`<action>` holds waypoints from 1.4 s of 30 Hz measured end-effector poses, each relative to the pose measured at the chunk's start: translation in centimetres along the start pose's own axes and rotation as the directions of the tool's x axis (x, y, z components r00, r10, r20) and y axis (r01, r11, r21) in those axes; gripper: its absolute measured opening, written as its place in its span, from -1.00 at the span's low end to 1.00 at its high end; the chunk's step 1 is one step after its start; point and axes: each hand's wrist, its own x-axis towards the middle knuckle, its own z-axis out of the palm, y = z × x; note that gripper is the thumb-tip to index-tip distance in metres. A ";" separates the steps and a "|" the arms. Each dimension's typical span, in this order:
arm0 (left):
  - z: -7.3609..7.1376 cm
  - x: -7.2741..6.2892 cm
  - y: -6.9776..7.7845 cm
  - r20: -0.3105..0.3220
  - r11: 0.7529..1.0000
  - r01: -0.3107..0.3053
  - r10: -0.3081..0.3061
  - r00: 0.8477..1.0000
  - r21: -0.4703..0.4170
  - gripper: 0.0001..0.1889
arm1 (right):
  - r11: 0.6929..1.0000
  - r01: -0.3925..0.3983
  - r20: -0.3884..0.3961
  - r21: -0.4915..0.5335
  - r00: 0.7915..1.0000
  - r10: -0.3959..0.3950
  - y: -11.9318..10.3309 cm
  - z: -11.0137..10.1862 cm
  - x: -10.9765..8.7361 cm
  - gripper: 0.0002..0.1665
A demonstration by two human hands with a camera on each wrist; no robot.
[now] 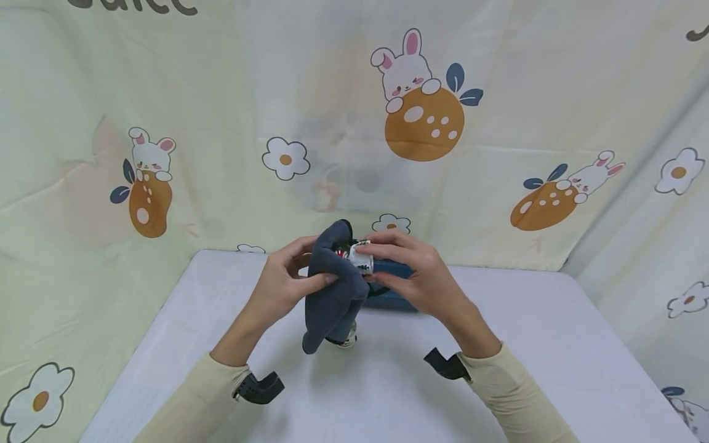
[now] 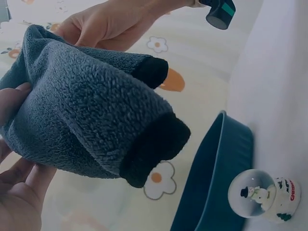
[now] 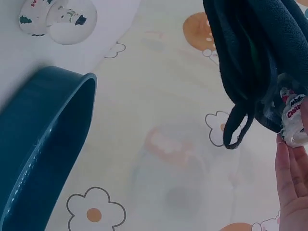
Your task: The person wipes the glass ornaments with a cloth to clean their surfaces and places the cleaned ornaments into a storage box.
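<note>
In the head view my left hand (image 1: 281, 284) grips a blue-grey fleecy towel (image 1: 338, 295) with black edging, its thumb on the near side. My right hand (image 1: 418, 271) holds a snow globe by its white base (image 1: 362, 261). The towel lies against the globe's dome and covers part of it. From the right wrist view, the globe (image 3: 291, 108) shows a small figure and red lettering, and a loop hangs from the towel (image 3: 240, 53). A second snow globe (image 2: 260, 195) with a snowman inside stands upright on the table; in the head view the towel mostly hides it.
A dark blue plastic bin (image 1: 390, 301) stands on the white table (image 1: 221, 320) behind the hands, its rim (image 3: 89, 79) close to the standing globe. A patterned curtain (image 1: 332, 92) with rabbits and flowers hangs behind the table.
</note>
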 end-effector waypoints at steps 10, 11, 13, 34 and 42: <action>0.0 0.0 0.1 0.004 1.000 -0.002 0.002 1.000 -0.020 -0.44 | 1.000 0.015 -0.027 0.024 1.000 -0.014 -0.3 0.0 0.0 -0.27; 0.1 0.0 0.1 0.006 1.000 -0.011 0.011 1.000 -0.027 -0.44 | 1.000 0.010 -0.031 0.030 0.999 -0.009 -0.3 0.0 0.0 -0.27; 0.2 -0.1 0.0 0.012 0.999 -0.034 0.034 0.999 -0.041 -0.43 | 0.999 0.000 -0.037 0.040 0.999 0.002 -0.5 0.0 -0.1 -0.27; 0.4 -0.5 -0.2 -0.015 0.976 -0.210 0.212 0.977 0.057 -0.36 | 0.928 -0.262 0.039 0.265 0.965 0.261 -1.4 0.4 -0.4 -0.38; 0.4 -0.6 0.1 -0.024 0.968 -0.240 0.242 0.970 0.072 -0.36 | 0.911 -0.308 0.047 0.275 0.950 0.308 -1.5 0.4 -0.2 -0.50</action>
